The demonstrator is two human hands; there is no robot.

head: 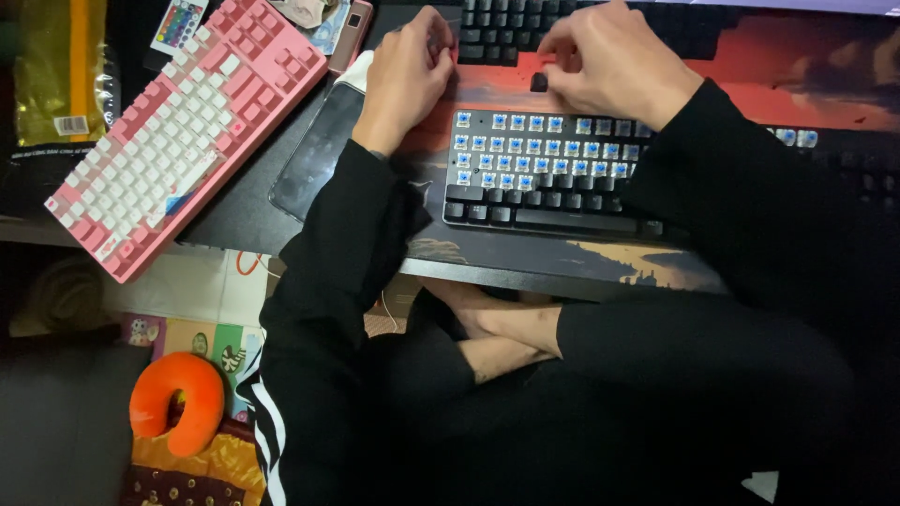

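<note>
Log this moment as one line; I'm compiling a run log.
left hand: closed, contents hidden | right hand: fingers at small black keycap | dark mechanical keyboard with exposed blue switches: many caps off

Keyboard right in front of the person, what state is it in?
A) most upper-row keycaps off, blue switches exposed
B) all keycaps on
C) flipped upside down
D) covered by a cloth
A: the dark keyboard shows rows of bare blue switches, with black keycaps left only along its bottom rows; the left hand and right hand sit just above it, by a loose black keycap.
</note>
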